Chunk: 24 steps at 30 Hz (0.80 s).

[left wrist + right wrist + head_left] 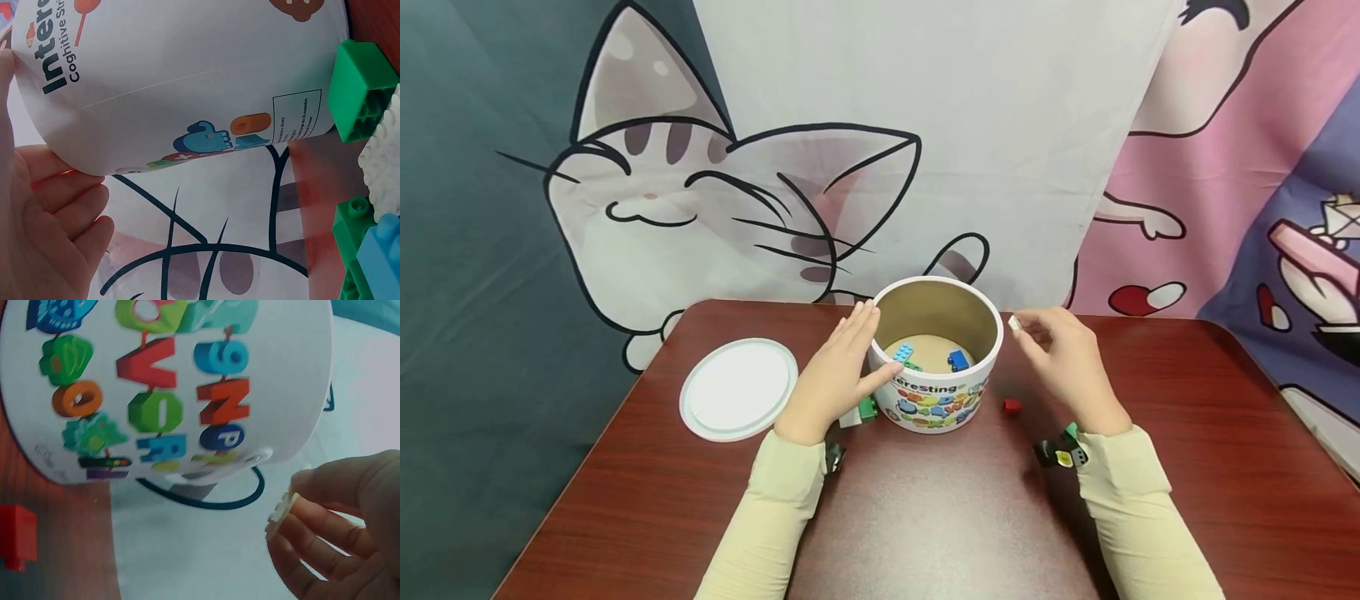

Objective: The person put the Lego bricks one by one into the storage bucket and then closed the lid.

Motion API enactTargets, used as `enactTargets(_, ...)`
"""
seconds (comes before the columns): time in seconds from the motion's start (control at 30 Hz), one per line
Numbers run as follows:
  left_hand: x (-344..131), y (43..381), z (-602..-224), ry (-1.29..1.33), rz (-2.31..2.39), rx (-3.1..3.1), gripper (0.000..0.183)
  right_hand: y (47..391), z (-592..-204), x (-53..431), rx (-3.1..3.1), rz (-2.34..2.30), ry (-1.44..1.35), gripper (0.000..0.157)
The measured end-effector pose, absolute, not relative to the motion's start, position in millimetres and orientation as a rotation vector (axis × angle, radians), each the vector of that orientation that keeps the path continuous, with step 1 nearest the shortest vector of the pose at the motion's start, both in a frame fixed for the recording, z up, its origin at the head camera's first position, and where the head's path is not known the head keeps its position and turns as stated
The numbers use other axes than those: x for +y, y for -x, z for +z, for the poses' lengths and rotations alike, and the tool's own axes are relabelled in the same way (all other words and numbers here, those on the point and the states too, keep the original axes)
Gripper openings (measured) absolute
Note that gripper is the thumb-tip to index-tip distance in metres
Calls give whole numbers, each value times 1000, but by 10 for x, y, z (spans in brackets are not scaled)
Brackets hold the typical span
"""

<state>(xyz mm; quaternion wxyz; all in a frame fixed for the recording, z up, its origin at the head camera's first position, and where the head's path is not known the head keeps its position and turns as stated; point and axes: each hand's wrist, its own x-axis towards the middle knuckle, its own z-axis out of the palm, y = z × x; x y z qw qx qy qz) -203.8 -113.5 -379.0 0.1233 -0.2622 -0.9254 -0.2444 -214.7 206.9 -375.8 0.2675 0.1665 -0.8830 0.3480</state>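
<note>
A round white tub (936, 400) with printed letters and pictures stands on the table. Inside it lie a light blue brick (903, 354), a dark blue brick (958, 361) and a green piece partly hidden by the rim. My left hand (835, 375) rests against the tub's left side, fingers nearly straight and thumb over the front rim. My right hand (1070, 360) is to the right of the tub, pinching a small white toy brick (282, 515) between thumb and fingers, apart from the rim. Below it, a red brick (1011, 407) lies on the table.
A round white lid (739, 389) lies to the left. Beside the tub's left side are green bricks (362, 90), a white studded piece (382, 162) and a light blue brick (381, 256). Behind the table (940, 517) hangs a cartoon cat cloth (647, 200).
</note>
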Motion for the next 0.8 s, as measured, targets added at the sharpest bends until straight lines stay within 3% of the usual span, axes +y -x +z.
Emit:
enactTargets(0.53, -1118, 2053, -3788, 768, -714, -2694, 84, 1968, -3561, 1800, -2132, 995, -624, 30)
enactTargets(0.8, -1132, 2059, -3796, 756, -710, -2691, 83, 2056, -3499, 1595, -2128, 942, -738, 25)
